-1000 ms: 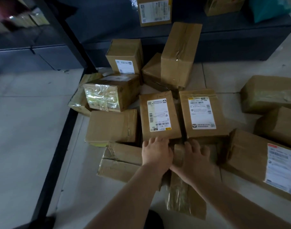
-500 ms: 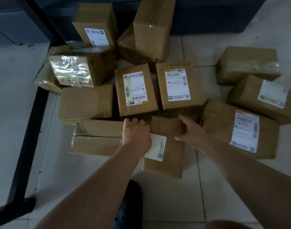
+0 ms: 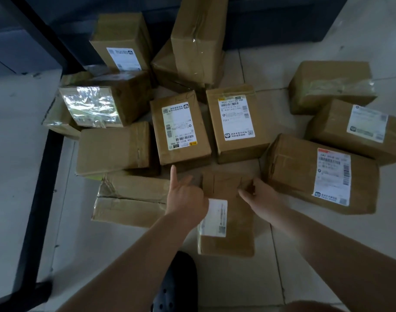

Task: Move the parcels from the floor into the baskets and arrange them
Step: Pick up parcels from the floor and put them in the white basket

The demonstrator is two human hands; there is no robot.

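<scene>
We have pulled the small parcel (image 3: 228,212) toward our shoe (image 3: 176,287), left hand (image 3: 185,199) and right hand (image 3: 260,194) now gripping its far end, ready to lift it off the floor (image 3: 305,266).

Brown parcels on pale tiles, from where I sit.

I see brown cardboard parcels (image 3: 180,131) with white labels (image 3: 236,119) printed in black barcodes; one label (image 3: 332,175) carries a red strip on top. One box (image 3: 91,106) has a shiny silver-looking taped face. The floor (image 3: 19,165) is light grey tile, the frame (image 3: 41,176) black, the shoe (image 3: 176,287) dark.
</scene>
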